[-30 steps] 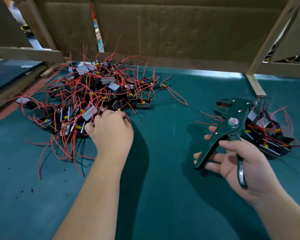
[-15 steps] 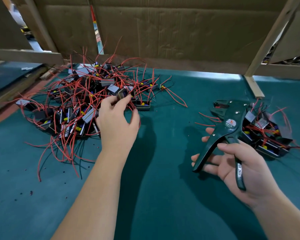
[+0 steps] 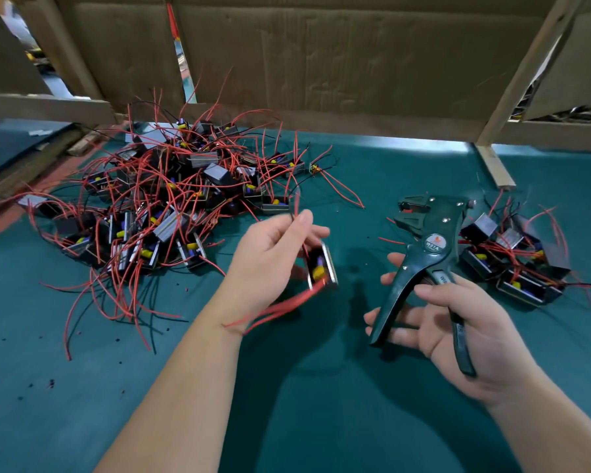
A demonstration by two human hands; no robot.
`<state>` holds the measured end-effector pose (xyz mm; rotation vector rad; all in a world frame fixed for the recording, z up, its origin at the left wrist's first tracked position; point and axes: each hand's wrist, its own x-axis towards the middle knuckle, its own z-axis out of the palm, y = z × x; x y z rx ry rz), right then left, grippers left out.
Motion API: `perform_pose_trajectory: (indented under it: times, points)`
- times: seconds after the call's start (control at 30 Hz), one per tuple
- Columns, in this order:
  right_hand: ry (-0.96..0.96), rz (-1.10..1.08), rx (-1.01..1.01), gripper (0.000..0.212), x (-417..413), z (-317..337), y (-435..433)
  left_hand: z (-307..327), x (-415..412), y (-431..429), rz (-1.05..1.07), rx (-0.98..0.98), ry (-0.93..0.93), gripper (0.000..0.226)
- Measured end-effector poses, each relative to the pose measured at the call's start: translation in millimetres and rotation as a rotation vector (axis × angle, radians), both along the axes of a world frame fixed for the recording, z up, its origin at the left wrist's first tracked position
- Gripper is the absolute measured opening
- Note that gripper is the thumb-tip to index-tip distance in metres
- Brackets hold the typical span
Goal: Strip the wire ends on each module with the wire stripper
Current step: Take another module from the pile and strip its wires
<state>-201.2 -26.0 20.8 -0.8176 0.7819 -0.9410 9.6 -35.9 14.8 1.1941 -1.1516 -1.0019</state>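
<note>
Module: a single module, dark-cased with a yellow part showing inside, is held above the mat at centre, blurred by motion.
Its wires: red wires trail from it down toward the left wrist; another strand runs up to the fingertips.
Left hand: the left hand grips the module, thumb and forefinger pinched together on the upper strand.
Wire stripper: the wire stripper stands just right of the module, apart from it, head up, handles spread.
Right hand: the right hand holds the stripper, thumb over one handle, fingers under the other.
Large pile: the large pile of tangled wired modules lies to the left.
Small pile: the small pile sits behind the stripper, to the right.
Surface: a green mat.
Backdrop: a cardboard wall and a wooden post.
</note>
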Motion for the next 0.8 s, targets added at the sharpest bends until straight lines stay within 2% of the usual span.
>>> perform_pose_trajectory:
  times: [0.07, 0.2, 0.27, 0.47, 0.63, 0.8]
  points:
    - [-0.021, 0.053, 0.015, 0.061, 0, 1, 1, 0, -4, 1, -0.053, 0.002, -0.023, 0.042]
    - [-0.1, 0.183, 0.044, 0.077, -1, 2, 2, -1, -13, 5, -0.113, -0.047, 0.027, 0.023]
    - [-0.126, 0.228, 0.03, 0.083, 0, 4, 3, -2, -16, 5, -0.136, -0.068, 0.051, 0.023]
    - [-0.146, 0.326, 0.013, 0.078, -3, 10, 5, 2, -22, 8, -0.187, -0.052, 0.178, 0.018]
    - [-0.083, 0.342, 0.023, 0.071, 0, 9, 9, 2, -20, 8, -0.099, -0.05, 0.086, 0.008]
    - [-0.04, 0.379, 0.028, 0.062, 2, 9, 12, 7, -19, 9, -0.021, -0.049, 0.042, 0.013]
